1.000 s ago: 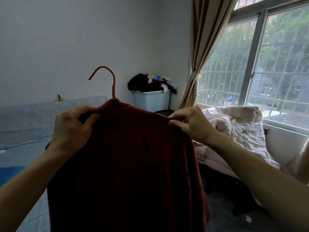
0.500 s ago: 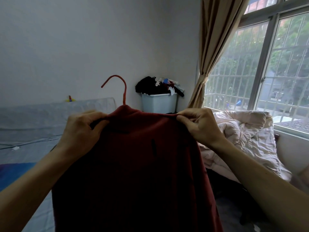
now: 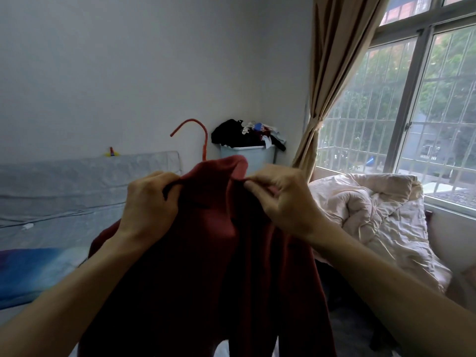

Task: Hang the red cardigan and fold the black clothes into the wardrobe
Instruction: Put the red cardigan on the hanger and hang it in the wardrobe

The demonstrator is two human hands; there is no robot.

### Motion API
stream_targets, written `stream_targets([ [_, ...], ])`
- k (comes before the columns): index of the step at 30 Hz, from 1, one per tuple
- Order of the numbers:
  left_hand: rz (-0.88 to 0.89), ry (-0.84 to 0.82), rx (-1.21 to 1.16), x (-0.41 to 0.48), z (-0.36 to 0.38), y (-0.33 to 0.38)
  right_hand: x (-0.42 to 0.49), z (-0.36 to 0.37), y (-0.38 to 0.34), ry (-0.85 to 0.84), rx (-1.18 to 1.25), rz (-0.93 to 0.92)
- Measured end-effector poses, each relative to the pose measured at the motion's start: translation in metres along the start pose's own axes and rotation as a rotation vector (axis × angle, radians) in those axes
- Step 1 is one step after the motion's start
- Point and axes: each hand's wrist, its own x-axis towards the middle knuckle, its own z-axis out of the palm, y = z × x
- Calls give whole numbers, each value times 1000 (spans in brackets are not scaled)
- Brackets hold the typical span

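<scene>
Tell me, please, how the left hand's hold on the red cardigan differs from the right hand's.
The left hand grips a bunch of the red cardigan with its fingers curled in, while the right hand pinches a fabric edge between thumb and fingertips. The left hand sits just beside the stem of the hanger; the right hand is beyond the raised collar. Both hold the garment near its top.

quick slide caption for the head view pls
Left hand and right hand hold a red cardigan on a red hanger, with a full laundry bin behind.
</scene>
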Motion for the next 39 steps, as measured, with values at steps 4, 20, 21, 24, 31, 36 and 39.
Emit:
stream_targets([
  [4, -31, 58, -59, -3, -2, 1, -27, 19, 0, -115, -166, -98],
  [20, 40, 70, -150, 5, -25, -5, 12, -17, 28, -192, 41, 194],
  [21, 39, 57, -150, 4, -24, -7, 10, -16, 28, -176, 70, 197],
  [24, 46, 22, -158, 3, -23, -9, 10, -14, 26, -128, 113, 212],
  [31, 133, -38, -142, -2, -25, -6, 2, -6, 19, 51, 58, 139],
  [36, 213, -80, -99, -2, -27, -10, 0, -2, 13, 135, 55, 136],
  [39, 224, -76, -73, -4, -26, -15, 4, -1, 10, 176, 44, 166],
])
